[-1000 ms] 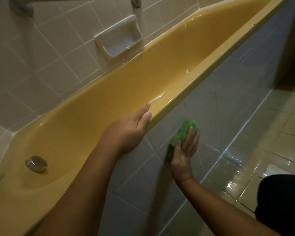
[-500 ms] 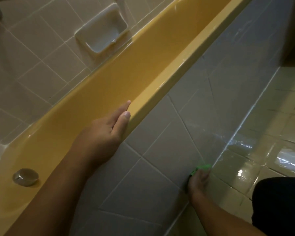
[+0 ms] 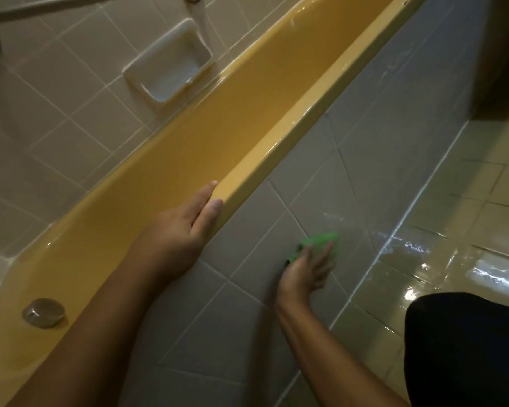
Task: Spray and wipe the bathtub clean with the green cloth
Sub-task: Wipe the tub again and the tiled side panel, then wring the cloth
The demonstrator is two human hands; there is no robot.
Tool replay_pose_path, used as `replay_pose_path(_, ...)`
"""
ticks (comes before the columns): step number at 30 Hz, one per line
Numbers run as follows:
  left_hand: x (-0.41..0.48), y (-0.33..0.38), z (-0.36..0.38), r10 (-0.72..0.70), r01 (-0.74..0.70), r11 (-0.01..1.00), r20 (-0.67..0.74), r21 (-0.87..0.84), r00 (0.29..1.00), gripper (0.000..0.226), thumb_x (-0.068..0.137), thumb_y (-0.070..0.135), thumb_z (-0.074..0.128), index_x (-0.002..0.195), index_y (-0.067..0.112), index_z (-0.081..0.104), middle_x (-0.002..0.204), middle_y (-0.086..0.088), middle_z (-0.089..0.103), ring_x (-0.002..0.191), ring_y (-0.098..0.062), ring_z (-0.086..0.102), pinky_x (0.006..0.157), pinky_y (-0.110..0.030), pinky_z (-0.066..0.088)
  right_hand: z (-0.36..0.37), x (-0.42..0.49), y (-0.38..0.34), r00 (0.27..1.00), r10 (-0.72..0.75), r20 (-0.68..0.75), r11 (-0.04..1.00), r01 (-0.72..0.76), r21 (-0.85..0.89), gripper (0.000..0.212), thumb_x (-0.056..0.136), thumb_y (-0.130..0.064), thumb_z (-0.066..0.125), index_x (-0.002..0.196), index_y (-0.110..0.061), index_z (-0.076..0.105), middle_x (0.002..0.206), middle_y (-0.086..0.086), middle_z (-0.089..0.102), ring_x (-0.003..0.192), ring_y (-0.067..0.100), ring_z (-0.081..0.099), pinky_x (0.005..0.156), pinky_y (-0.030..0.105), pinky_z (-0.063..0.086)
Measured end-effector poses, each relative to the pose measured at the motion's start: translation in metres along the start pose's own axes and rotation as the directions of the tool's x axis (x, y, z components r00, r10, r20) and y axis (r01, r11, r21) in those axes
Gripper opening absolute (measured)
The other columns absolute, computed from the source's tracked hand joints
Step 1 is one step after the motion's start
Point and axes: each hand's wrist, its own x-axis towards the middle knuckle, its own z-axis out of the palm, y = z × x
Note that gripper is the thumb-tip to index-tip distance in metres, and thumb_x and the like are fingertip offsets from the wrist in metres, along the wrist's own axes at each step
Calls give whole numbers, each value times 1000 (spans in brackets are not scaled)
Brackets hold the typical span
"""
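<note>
Right hand [image 3: 304, 271] higher than before, flat fingers pressing green cloth [image 3: 321, 241] mid tiled panel [image 3: 373, 148], bare tile around; left hand [image 3: 182, 227] flat on bathtub rim [image 3: 307, 113].

Dim warm light, glare on wet floor [image 3: 453, 259], slight blur thru-out, wide-angle bend at edges

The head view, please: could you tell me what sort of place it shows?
A bathroom: a yellow bathtub with a round metal drain plug, and a white ceramic soap dish set in the tiled wall.
</note>
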Motion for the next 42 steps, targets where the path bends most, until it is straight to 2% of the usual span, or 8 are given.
replay_pose_path(4,16,16,3,34,-34,999,44,1,998,73,92,83,27,159,55,21,166,10,35,151,-19,36,118,-35,32,10,-19,-56,899,-409,155,910,415,-6,72,96,-64,12,163,-42,-4,173,2,-12,158,17,-15,128,41,-8)
replay_pose_path(8,35,30,6,57,-55,992,15,-117,998,56,103,70,31,157,55,30,164,16,36,152,-11,34,124,-35,28,13,-32,-101,575,-780,246,597,802,16,64,106,-47,29,165,-33,8,173,10,-8,159,26,-16,127,53,-6)
replay_pose_path(13,49,41,10,27,-25,989,9,-149,1000,52,101,72,27,151,64,30,162,11,42,149,-16,39,122,-40,31,1,0,-87,357,-901,248,383,921,64,61,104,-35,44,161,-23,25,172,16,6,160,34,-7,125,65,8)
replay_pose_path(19,53,62,12,-11,13,998,26,-68,1000,54,103,67,22,156,60,24,165,-2,38,149,-29,37,112,-38,30,-5,33,-3,584,-807,86,584,811,-34,60,106,-34,39,163,-26,20,172,14,8,160,37,3,125,64,11)
replay_pose_path(23,56,67,14,-13,14,999,18,-44,1000,53,104,65,22,157,59,22,165,-1,38,149,-29,37,113,-39,30,-10,57,47,846,-532,21,846,532,-17,58,107,-59,26,161,-48,10,173,6,6,160,20,2,129,48,7)
replay_pose_path(27,57,69,16,-1,1,1000,-2,-30,1000,54,102,67,22,156,60,22,166,3,36,150,-28,36,115,-41,29,-20,86,80,966,-260,-12,965,259,-34,74,97,-60,25,162,-25,18,172,13,13,159,24,8,123,28,0)
replay_pose_path(38,58,67,18,-3,2,999,-23,-36,1000,53,101,72,22,154,66,20,166,5,36,150,-27,36,117,-43,29,-47,127,111,892,445,-77,895,-445,23,58,112,-37,29,166,-22,12,173,11,8,159,28,10,125,38,7)
replay_pose_path(42,61,74,17,-11,10,1000,-13,-18,1000,56,102,69,24,157,61,19,167,3,35,151,-28,35,119,-42,27,-32,113,76,907,421,-33,907,-420,26,70,104,-54,24,166,-24,11,173,13,11,158,30,13,128,46,8)
